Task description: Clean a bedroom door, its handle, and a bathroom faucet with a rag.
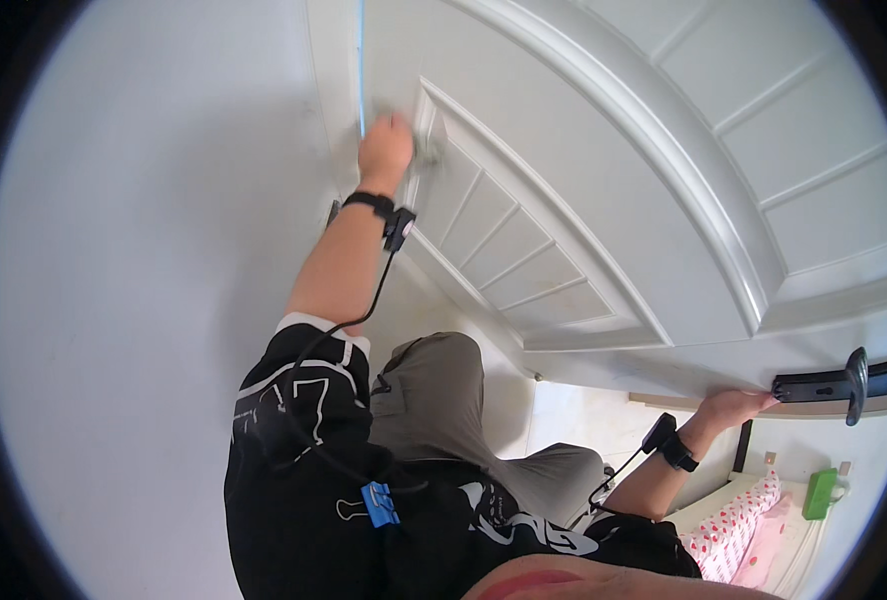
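Observation:
A white panelled door (563, 135) fills the upper right, standing at an angle to a pale wall (136, 300). My left hand (386, 154) is curled at the door's hinge side, by a bright narrow gap (361, 67). It is blurred, and a small grey smudge (432, 154) shows beside it. Whether something sits inside the fingers is hidden. Over at the opposite edge of the door, my right hand (736, 410) grips the edge just beside a black handle plate (803, 388) with a keyhole. A dark lever handle (856, 386) projects from that plate.
Both wrists wear black straps with small devices and cables; a blue binder clip (380, 504) holds one cable on my shirt. My bent knees (443, 382) are below the door. Pink patterned bedding (736, 525) and a green object (820, 493) lie at lower right.

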`<action>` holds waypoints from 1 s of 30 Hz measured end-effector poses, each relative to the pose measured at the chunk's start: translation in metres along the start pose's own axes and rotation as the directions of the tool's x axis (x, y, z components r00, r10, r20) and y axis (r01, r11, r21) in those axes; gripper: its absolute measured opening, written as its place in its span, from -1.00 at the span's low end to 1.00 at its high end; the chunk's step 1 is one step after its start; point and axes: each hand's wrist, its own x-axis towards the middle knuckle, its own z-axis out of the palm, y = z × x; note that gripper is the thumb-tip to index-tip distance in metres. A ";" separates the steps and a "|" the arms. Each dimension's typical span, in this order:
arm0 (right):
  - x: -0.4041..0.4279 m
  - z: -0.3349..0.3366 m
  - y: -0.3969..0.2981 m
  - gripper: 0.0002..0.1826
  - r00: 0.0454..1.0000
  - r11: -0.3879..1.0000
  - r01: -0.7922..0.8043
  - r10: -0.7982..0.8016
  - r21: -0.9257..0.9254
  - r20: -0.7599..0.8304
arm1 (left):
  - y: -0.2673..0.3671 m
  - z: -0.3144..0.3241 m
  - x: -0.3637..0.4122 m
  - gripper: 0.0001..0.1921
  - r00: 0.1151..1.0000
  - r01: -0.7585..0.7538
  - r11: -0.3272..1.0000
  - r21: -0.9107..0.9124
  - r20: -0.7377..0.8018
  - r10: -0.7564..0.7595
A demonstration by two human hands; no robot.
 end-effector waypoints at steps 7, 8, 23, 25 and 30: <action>0.008 -0.002 0.022 -0.18 0.997 0.997 0.074 -0.074 0.017 0.034 | 0.018 -0.046 0.028 -0.49 0.912 -0.260 0.937 -0.234 -0.378 0.159; 0.010 -0.004 0.023 -0.18 0.998 0.998 0.055 -0.056 0.037 0.007 | 0.048 -0.063 0.039 -0.45 0.891 -0.323 0.908 -0.267 -0.408 0.197; 0.014 0.007 0.028 -0.15 0.994 0.959 -0.008 -0.023 0.282 0.107 | -0.161 0.112 -0.021 -0.56 0.944 -0.229 0.865 0.446 0.318 0.086; 0.015 0.010 0.042 -0.17 0.990 0.949 -0.089 0.050 0.301 0.135 | -0.196 0.134 -0.076 -0.54 0.923 0.198 0.964 0.180 0.297 -0.245; 0.008 0.008 0.020 -0.20 0.988 0.957 -0.094 0.055 0.273 0.147 | -0.101 0.120 -0.158 -0.48 0.976 0.204 0.907 -0.369 0.144 -0.161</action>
